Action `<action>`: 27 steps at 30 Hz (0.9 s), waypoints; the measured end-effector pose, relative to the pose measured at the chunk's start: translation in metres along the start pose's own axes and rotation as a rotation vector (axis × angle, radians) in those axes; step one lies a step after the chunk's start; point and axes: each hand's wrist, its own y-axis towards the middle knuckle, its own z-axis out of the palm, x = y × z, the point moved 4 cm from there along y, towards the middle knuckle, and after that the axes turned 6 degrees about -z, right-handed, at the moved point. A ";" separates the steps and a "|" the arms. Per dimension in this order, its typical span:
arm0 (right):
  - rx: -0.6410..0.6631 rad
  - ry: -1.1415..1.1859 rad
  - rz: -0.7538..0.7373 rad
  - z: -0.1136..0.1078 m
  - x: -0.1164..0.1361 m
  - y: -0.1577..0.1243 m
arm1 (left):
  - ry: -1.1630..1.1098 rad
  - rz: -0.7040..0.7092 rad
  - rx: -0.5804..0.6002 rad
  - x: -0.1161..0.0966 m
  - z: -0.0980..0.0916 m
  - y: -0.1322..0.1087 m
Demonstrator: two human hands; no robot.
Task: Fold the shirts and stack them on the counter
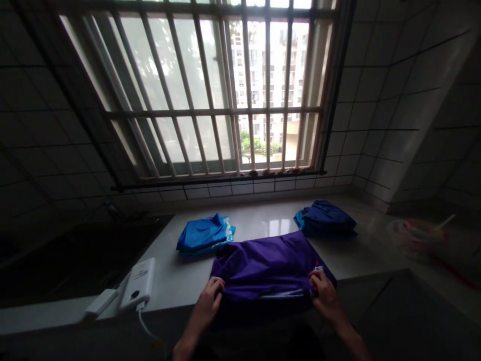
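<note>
A purple cloth (266, 263) lies spread over the counter's front edge, its lower part hanging down into shadow. My left hand (211, 297) is closed on its left side, fingers pinching the fabric. At the right side my right hand (323, 296) grips the same cloth, beside a small pink and white patch. A pale strip shows along a fold between the hands. Behind the cloth on the left rests a folded bright blue cloth bundle (205, 233) with white print. A darker blue folded bundle (326, 218) sits behind it on the right.
A white power bank (139, 283) with a cable plugged in lies on the counter (169, 273) to the left, by a smaller white box (101, 303). Beyond them is a dark sink (75, 260). A blurred clear container (417, 235) stands far right. A barred window (221, 110) is behind.
</note>
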 end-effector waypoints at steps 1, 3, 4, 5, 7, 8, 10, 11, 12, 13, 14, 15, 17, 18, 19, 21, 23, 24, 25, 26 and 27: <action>0.003 -0.012 0.009 0.005 -0.005 -0.008 | 0.005 -0.007 0.006 0.006 0.004 -0.006; -0.007 -0.014 0.020 0.012 -0.012 -0.016 | 0.014 -0.010 0.007 0.014 0.009 -0.012; -0.009 -0.007 0.021 0.014 -0.014 -0.014 | 0.020 -0.012 0.015 0.016 0.011 -0.010; -0.001 0.001 0.016 0.016 -0.014 -0.010 | 0.029 -0.015 0.031 0.015 0.012 -0.006; 0.034 0.014 0.001 0.016 -0.012 0.009 | 0.058 -0.031 0.070 0.009 0.014 0.010; 0.053 0.012 -0.001 0.014 -0.010 0.022 | 0.076 -0.042 0.088 0.003 0.014 0.021; 0.077 -0.011 0.013 0.007 -0.002 0.053 | 0.109 -0.056 0.108 -0.013 0.010 0.044; 0.087 -0.028 0.027 0.003 0.003 0.068 | 0.116 -0.049 0.097 -0.022 0.007 0.055; 0.087 -0.042 0.037 -0.003 0.009 0.080 | 0.109 -0.030 0.068 -0.031 0.001 0.063; 0.062 -0.044 0.029 -0.010 0.016 0.089 | 0.091 -0.009 0.014 -0.039 -0.006 0.068; 0.038 -0.034 0.005 -0.016 0.023 0.093 | 0.066 0.017 -0.048 -0.046 -0.015 0.069; 0.013 -0.017 -0.026 -0.022 0.030 0.093 | 0.040 0.038 -0.110 -0.050 -0.023 0.066; -0.024 0.024 -0.080 -0.032 0.039 0.077 | 0.000 0.058 -0.200 -0.051 -0.035 0.050; -0.032 0.032 -0.085 -0.033 0.039 0.065 | -0.010 0.053 -0.216 -0.048 -0.038 0.038; -0.034 0.028 -0.073 -0.033 0.036 0.050 | -0.015 0.039 -0.210 -0.042 -0.038 0.025; -0.023 -0.015 -0.027 -0.026 0.024 0.019 | -0.022 -0.010 -0.155 -0.028 -0.029 -0.001; 0.013 -0.079 -0.011 -0.013 0.010 -0.006 | -0.021 -0.056 -0.073 -0.013 -0.015 -0.022; 0.030 -0.113 -0.012 -0.005 0.004 -0.015 | -0.015 -0.072 -0.044 -0.007 -0.008 -0.029; 0.039 -0.146 -0.013 0.002 0.000 -0.022 | -0.005 -0.081 -0.028 -0.002 -0.002 -0.034; 0.038 -0.178 -0.005 0.007 -0.002 -0.027 | 0.007 -0.085 -0.020 0.001 0.002 -0.037; 0.032 -0.208 0.011 0.012 -0.003 -0.030 | 0.020 -0.085 -0.014 0.003 0.005 -0.037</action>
